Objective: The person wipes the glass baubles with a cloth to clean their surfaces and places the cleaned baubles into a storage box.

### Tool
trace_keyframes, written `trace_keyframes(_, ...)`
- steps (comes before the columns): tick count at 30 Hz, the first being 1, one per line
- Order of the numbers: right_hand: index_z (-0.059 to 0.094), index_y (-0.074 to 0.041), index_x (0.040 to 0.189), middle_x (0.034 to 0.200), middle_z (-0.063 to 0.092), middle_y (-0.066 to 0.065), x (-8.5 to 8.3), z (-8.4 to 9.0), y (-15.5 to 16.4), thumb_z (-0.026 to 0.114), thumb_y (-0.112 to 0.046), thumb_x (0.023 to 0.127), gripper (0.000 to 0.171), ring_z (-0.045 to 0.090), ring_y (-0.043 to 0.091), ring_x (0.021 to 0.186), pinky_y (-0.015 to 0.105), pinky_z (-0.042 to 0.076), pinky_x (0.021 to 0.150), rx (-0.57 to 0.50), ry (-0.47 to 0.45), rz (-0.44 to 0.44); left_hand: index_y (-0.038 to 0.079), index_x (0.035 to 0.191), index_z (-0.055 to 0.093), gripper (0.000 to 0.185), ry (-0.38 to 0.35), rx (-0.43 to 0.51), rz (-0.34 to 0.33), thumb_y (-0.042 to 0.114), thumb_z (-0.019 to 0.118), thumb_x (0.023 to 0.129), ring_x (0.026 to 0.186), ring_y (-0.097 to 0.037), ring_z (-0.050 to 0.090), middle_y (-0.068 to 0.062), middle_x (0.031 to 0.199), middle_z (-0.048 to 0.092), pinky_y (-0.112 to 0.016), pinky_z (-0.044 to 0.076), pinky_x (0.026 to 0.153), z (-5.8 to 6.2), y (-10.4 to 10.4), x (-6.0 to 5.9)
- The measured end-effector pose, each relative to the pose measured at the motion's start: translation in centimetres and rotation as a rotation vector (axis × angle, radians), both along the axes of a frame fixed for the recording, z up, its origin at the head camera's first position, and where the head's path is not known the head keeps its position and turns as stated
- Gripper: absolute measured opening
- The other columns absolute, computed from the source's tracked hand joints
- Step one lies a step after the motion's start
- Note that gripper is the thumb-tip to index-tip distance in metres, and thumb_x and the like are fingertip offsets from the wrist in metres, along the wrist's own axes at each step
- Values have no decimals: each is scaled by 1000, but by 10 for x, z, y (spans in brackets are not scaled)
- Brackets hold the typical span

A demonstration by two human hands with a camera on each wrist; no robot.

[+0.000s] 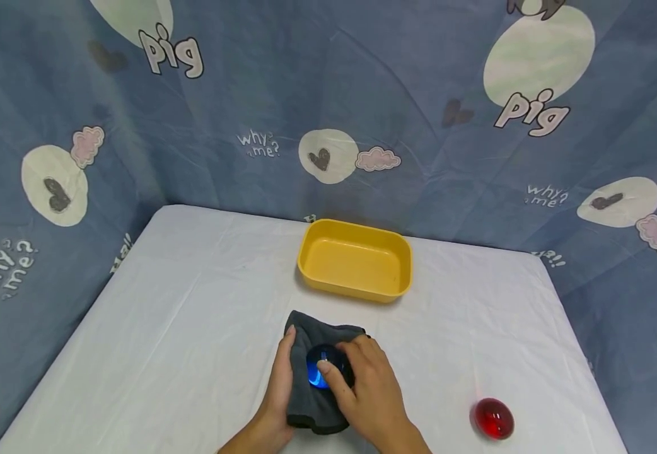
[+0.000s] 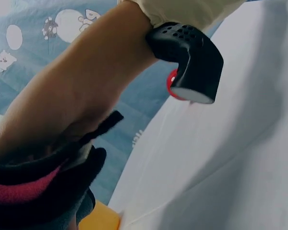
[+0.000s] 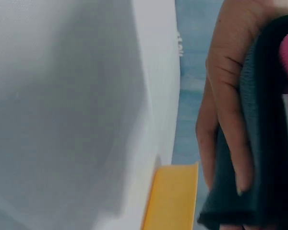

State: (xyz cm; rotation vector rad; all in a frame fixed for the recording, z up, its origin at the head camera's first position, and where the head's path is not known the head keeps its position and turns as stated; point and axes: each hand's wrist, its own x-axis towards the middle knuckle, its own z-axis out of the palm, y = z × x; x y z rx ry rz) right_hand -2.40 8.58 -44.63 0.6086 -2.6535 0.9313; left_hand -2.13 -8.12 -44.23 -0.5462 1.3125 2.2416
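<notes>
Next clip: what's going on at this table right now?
A person works with both hands near the front edge of a white-covered table. The left hand holds a dark grey cloth from the side, and the right hand presses a shiny blue ball into it, fingers curled over the ball. An empty yellow tub sits just behind them. A red ball lies apart, to the right, untouched.

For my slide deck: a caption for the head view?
Two hands hold a blue ball in a grey cloth before a yellow tub.
</notes>
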Motion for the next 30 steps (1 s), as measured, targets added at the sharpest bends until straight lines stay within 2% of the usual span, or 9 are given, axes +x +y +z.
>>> trace_keyframes(3, 71, -10, 124, 112, 62, -8, 1, -1, 4, 70, -53, 98, 50, 54, 8, 106, 38, 52, 96, 0, -37, 37, 11, 163, 18, 103, 25, 33, 2, 87, 29, 94, 140, -25, 37, -12, 159, 31, -40, 29, 117, 0, 0, 0)
trace_keyframes(5, 65, -11, 136, 121, 60, -5, 2, -1, 7, 72, -57, 96, 62, 54, 10, 110, 41, 51, 97, 16, -27, 72, 13, 164, 18, 102, 42, 60, -4, 87, 28, 94, 138, -23, 39, -11, 159, 33, -36, 33, 114, 0, -1, -1)
trace_keyframes(8, 56, -12, 147, 130, 56, 2, 5, -2, 8, 70, -58, 96, 70, 56, 15, 112, 43, 52, 92, 53, 54, 113, 15, 164, 19, 101, 55, 84, -8, 87, 28, 95, 134, -21, 43, -10, 156, 38, -34, 37, 110, 0, -1, -1)
trace_keyframes(10, 54, -13, 149, 133, 54, 7, 6, -2, 7, 68, -56, 98, 68, 57, 18, 111, 42, 52, 87, 65, 129, 137, 15, 163, 25, 99, 51, 93, -11, 87, 29, 95, 129, -19, 47, -7, 151, 44, -33, 39, 107, 1, -1, -1)
trace_keyframes(13, 55, -12, 148, 133, 54, 10, 7, -1, 5, 65, -53, 101, 64, 57, 22, 111, 41, 52, 86, 68, 197, 153, 14, 159, 31, 96, 47, 101, -13, 86, 28, 95, 123, -17, 51, -4, 144, 49, -32, 41, 104, 1, -1, 0)
trace_keyframes(15, 57, -10, 145, 131, 55, 10, 8, -1, 4, 70, -50, 99, 63, 58, 22, 109, 41, 52, 86, 61, 217, 143, 15, 159, 31, 96, 48, 101, -15, 86, 28, 95, 122, -17, 51, -4, 144, 50, -32, 42, 104, 1, -1, 0)
trace_keyframes(20, 62, -9, 136, 123, 56, 4, 8, 1, 1, 85, -42, 89, 62, 57, 17, 98, 36, 53, 82, 50, 185, 96, 14, 163, 23, 98, 54, 100, -26, 86, 27, 96, 124, -17, 52, -7, 148, 46, -31, 44, 103, 2, 0, 0)
trace_keyframes(23, 65, -9, 132, 119, 56, 1, 7, 3, 1, 87, -41, 87, 60, 56, 15, 93, 33, 52, 79, 44, 167, 77, 13, 163, 22, 99, 60, 93, -32, 85, 27, 96, 122, -17, 53, -8, 147, 47, -31, 46, 101, 1, 0, 0)
trace_keyframes(30, 68, -8, 122, 108, 58, -2, 3, 3, 2, 78, -49, 93, 52, 57, 12, 94, 34, 53, 85, -31, 132, 65, 12, 160, 25, 96, 51, 107, -36, 84, 28, 97, 121, -18, 54, -9, 146, 47, -32, 46, 102, 1, 0, 1)
